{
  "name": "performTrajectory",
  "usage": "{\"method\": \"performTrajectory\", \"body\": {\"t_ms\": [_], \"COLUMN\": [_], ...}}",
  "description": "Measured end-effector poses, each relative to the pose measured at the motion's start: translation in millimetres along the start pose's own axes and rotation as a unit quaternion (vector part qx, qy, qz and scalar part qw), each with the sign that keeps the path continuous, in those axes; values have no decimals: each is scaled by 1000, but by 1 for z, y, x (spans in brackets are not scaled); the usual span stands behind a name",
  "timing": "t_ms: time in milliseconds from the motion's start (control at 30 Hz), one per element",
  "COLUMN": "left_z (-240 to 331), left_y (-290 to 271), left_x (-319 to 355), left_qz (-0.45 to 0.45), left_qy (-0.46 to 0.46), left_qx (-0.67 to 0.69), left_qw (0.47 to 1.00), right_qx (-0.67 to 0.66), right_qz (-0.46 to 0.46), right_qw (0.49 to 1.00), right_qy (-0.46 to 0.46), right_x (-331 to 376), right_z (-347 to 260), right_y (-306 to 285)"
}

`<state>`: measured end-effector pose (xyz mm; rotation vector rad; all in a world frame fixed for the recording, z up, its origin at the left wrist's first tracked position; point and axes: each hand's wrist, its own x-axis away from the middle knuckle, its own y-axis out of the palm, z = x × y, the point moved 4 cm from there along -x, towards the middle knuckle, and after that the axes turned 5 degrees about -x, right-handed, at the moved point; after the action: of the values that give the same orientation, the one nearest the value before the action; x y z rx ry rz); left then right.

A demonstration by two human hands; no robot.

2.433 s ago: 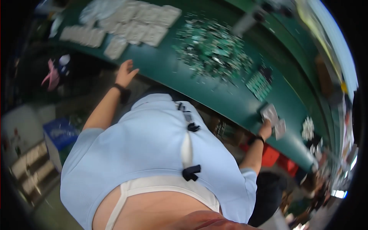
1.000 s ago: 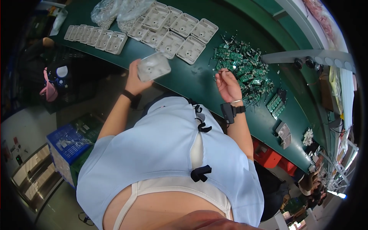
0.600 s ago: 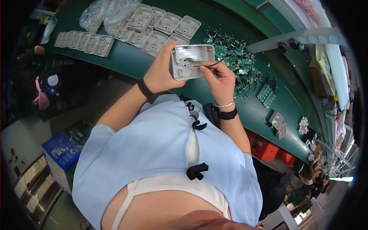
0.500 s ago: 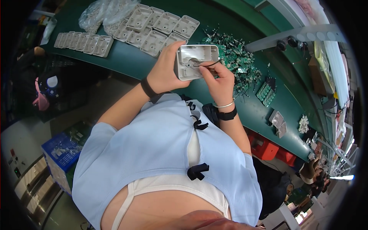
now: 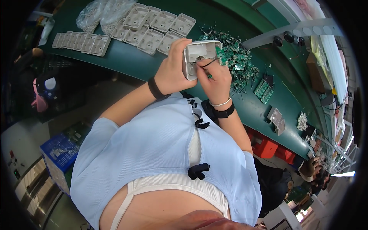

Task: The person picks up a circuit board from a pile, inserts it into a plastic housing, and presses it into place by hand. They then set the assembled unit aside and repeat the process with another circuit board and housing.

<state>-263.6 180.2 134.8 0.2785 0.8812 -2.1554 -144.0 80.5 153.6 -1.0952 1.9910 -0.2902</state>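
**Board going into the grey housing, wires not yet settled**

From my seat I see the left hand (image 5: pixel 171 73) closed around a grey plastic housing (image 5: pixel 199 57), gripping it by its left side and holding it up in front of the chest, above the near edge of the green bench (image 5: pixel 126 63). The right hand (image 5: pixel 214 78) is pinched shut on a thin dark wire (image 5: pixel 207 63) at the housing's open face — a green circuit board (image 5: pixel 219 53) shows at its right edge.

I judge the fitting partly done: board at the shell, wire loose. The open face points toward me, the long axis running roughly left to right.

Beyond lie empty housings (image 5: pixel 161 27) in rows, a heap of loose boards (image 5: pixel 237 65), and clear bags (image 5: pixel 99 15) — plenty left.
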Motion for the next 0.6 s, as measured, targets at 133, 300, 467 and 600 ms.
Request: {"method": "performTrajectory", "body": {"t_ms": [133, 300, 467, 600], "left_z": [3, 10, 10, 7], "left_y": [2, 1, 3, -1], "left_x": [0, -1, -1, -2], "left_qz": [11, 6, -7, -22], "left_qy": [19, 20, 4, -19], "left_qx": [-8, -10, -1, -10], "left_qw": [1000, 1000, 1000, 1000], "right_qx": [128, 110, 74, 90], "right_qz": [-16, -25, -49, -57], "right_qw": [989, 988, 996, 994], "right_qy": [-67, -101, -27, -39], "right_x": [-2, -4, -2, -2], "right_z": [-13, -15, -5, -7], "right_y": [-2, 0, 3, -4]}}
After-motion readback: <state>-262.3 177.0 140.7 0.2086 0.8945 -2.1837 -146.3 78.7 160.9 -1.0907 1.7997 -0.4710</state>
